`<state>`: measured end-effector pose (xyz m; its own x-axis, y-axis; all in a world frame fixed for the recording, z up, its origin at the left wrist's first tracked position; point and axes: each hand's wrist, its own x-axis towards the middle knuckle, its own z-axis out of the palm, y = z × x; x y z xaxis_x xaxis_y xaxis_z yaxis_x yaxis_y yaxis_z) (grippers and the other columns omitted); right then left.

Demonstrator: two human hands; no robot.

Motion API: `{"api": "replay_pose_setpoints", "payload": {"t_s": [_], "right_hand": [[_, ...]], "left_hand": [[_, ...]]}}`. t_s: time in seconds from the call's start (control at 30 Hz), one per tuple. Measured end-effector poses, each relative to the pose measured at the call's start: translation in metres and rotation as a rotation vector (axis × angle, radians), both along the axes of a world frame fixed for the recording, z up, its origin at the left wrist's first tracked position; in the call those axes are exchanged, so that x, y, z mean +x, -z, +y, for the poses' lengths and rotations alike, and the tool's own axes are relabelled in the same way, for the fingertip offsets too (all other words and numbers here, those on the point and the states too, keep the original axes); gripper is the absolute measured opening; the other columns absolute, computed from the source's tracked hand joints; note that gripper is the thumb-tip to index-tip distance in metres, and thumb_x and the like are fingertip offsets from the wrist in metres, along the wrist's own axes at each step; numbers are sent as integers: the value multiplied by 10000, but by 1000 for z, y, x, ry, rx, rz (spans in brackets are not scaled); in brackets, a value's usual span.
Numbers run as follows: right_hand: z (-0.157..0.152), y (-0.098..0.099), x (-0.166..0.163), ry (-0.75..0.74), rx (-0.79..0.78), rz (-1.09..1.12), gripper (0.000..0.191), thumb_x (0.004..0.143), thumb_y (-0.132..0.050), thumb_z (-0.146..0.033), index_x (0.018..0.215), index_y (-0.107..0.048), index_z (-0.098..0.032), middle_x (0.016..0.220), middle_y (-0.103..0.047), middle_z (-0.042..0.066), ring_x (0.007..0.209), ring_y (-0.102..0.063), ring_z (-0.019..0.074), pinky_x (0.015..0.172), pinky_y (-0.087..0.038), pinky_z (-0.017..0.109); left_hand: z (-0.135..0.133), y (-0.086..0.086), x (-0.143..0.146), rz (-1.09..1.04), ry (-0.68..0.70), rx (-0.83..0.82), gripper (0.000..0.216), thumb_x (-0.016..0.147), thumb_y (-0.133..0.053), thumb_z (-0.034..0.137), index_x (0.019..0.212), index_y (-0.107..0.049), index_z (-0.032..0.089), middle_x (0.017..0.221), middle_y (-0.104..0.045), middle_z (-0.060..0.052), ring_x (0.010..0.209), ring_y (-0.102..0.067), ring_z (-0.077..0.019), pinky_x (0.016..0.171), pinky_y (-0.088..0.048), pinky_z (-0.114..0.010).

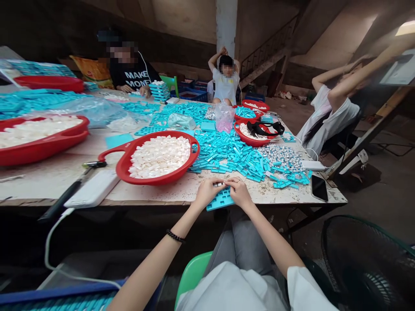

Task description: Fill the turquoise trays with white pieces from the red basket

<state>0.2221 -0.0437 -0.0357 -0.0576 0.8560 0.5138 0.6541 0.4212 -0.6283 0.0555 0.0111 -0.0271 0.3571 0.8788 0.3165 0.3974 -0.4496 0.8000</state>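
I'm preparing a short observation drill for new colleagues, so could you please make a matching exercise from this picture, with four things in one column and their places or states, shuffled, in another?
Things
1. Slotted turquoise board
2. Smartphone
3. Black beaded bracelet
4. Red basket nearest the hands

Places or states
A. Around the left forearm
B. Heaped with small white pieces
C. Held by the left hand and right hand
D. Near the right-hand corner of the table, screen dark

Pairs: 1-C, 2-D, 3-A, 4-B
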Motion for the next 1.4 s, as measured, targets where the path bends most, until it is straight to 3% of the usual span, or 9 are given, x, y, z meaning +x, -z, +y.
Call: {"api": "replay_pose_setpoints", "payload": {"t_s": [0.27,0.57,0.93,1.23,1.4], "right_hand": [[-14,4,0,-17,-2,-92,603,817,-456,11,1317,-675,-246,1221,-674,84,1190,-577,237,1086,-472,402],[-19,-2,-4,20,17,-28,654,793,-418,6,1393,-603,-177,1193,-692,113,1151,-604,249,1059,-482,413],[-17,0,-5,53,-2,7,559,782,-428,11,1222,-703,-197,1140,-695,93,1127,-615,235,1040,-491,382],[-15,2,-4,51,-30,-69,586,789,-450,7,1251,-715,-237,1125,-692,82,1127,-593,243,1040,-502,398],[-12,2,-1,8,-43,-88,624,765,-463,24,1272,-701,-250,1271,-681,57,1232,-575,231,1120,-460,415]], "left_hand": [[-8,-2,0,-63,-5,1,247,783,-710,437,878,-796,227,949,-811,-69,932,-736,-289,844,-555,-377],[-7,-1,1,-192,15,-63,371,828,-676,519,971,-774,191,994,-800,-92,907,-740,-245,813,-580,-344],[-4,3,1,-118,-6,-39,287,774,-725,479,886,-791,224,950,-803,-62,918,-723,-252,849,-551,-357],[-4,1,2,-23,-34,17,274,783,-698,466,877,-791,226,948,-805,-72,919,-728,-279,814,-550,-367],[-5,-2,4,2,-36,38,215,780,-705,403,857,-792,223,953,-793,-74,919,-722,-278,821,-548,-360]]}}
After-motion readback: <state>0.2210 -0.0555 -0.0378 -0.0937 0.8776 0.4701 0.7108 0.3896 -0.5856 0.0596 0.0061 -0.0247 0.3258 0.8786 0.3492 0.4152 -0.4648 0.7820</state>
